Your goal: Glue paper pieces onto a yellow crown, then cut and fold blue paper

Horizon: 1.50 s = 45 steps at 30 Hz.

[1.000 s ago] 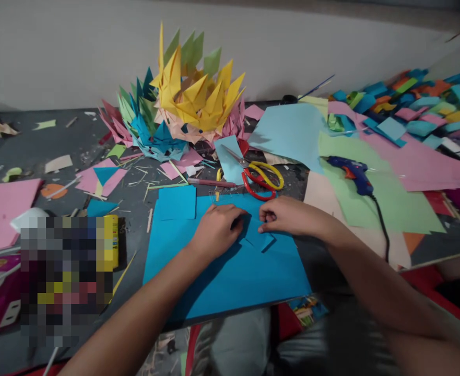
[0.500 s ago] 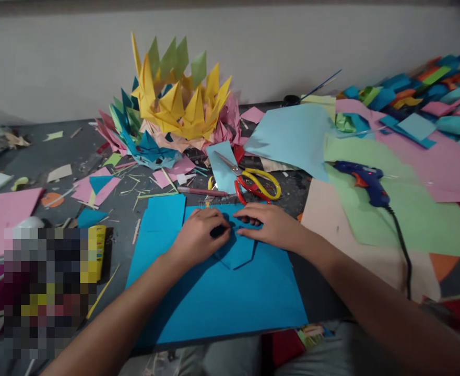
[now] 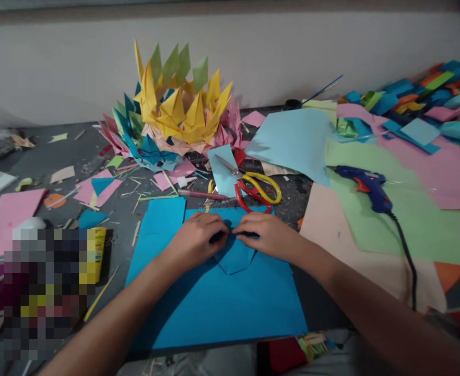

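Observation:
A small folded piece of blue paper (image 3: 233,259), its lower end narrowing between slanted sides, lies on a large blue sheet (image 3: 217,310). My left hand (image 3: 198,236) pinches its upper part, thumb against curled fingers. From the other side my right hand (image 3: 271,236) grips the same piece, thumb and fingers pressed together. The fingertips of both hands almost meet, and they hide the paper's top. Smaller blue paper squares (image 3: 163,218) rest at the sheet's upper left corner, beside my left hand.
Beyond my hands lie scissors (image 3: 253,185) with red and yellow handles and a pencil (image 3: 202,195). Folded-paper crowns (image 3: 183,117) stand by the wall. At right, a blue glue gun (image 3: 370,185) rests on green paper (image 3: 405,235). A yellow tube (image 3: 97,256) is at left.
My right hand has moved left and its spread fingers have closed on the folded paper. My left hand stays nearly in place. The whole view has shifted slightly.

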Each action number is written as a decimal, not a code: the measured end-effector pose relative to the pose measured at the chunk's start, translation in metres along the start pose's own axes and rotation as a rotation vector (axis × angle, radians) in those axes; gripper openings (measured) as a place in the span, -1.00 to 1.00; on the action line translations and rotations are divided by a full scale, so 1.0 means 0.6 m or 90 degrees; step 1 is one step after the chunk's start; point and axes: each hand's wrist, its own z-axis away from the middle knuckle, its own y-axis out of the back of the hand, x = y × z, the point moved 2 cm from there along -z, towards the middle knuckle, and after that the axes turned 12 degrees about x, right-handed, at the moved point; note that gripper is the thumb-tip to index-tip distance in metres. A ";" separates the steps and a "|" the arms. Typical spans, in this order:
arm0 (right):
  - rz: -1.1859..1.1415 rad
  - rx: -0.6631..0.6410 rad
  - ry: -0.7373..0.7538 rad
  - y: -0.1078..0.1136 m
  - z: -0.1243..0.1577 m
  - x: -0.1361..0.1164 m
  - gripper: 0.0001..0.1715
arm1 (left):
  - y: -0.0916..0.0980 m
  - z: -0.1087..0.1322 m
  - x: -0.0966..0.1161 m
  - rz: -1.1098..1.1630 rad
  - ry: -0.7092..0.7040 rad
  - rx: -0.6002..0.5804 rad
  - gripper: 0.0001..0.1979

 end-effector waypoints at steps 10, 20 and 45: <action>0.191 0.004 0.159 0.001 0.011 -0.025 -0.82 | 0.007 0.008 0.025 -0.198 -0.047 -0.020 -0.86; 0.399 0.003 0.125 -0.015 0.023 -0.067 -0.68 | 0.017 0.013 0.037 -0.214 0.066 -0.034 -0.84; 0.241 -0.026 -0.034 -0.013 0.026 -0.052 -0.73 | 0.022 0.014 0.051 -0.217 0.296 -0.138 -0.87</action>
